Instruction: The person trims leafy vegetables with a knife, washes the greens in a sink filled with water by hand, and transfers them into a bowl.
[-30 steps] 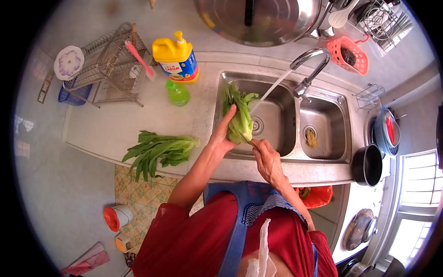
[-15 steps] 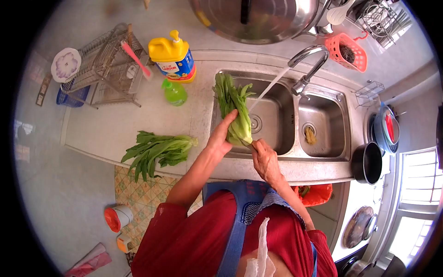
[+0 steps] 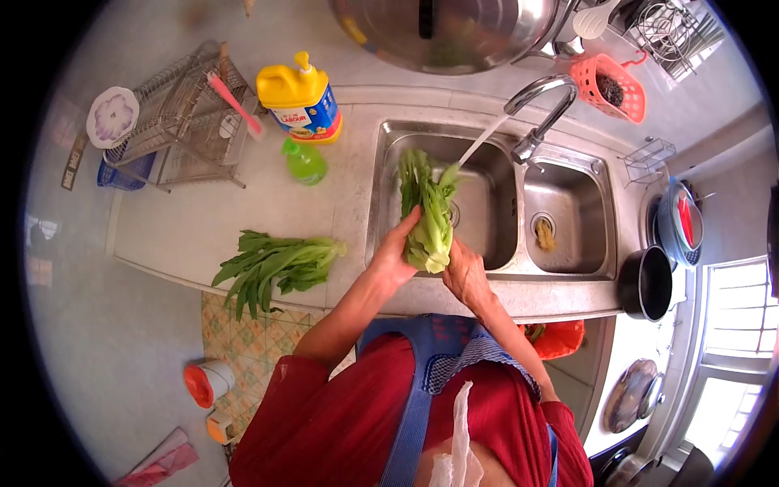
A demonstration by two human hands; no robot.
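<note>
A head of leafy green lettuce [image 3: 432, 223] is held over the front of the left sink basin [image 3: 495, 235], its pale base toward me and its leaves pointing away. My left hand [image 3: 395, 253] grips it from the left, thumb across the stalks. My right hand [image 3: 468, 276] is closed at the right side of the base; its fingertips are partly hidden behind the stalks, and I cannot make out what they hold. Water runs from the chrome faucet [image 3: 542, 122] into the basin close to the leaves. A second leafy bunch [image 3: 280, 268] lies on the counter to the left.
A yellow jug [image 3: 299, 97] and a green pump bottle [image 3: 306, 162] stand left of the sink, beside a wire dish rack [image 3: 182, 122]. The right basin [image 3: 568, 199] has a yellowish clump at its drain. A black pot [image 3: 646, 284] sits at the counter's right end.
The lettuce has turned and shifted slightly right and toward me, bringing its leaves nearer the water stream. My right hand has moved from below the base to its right side.
</note>
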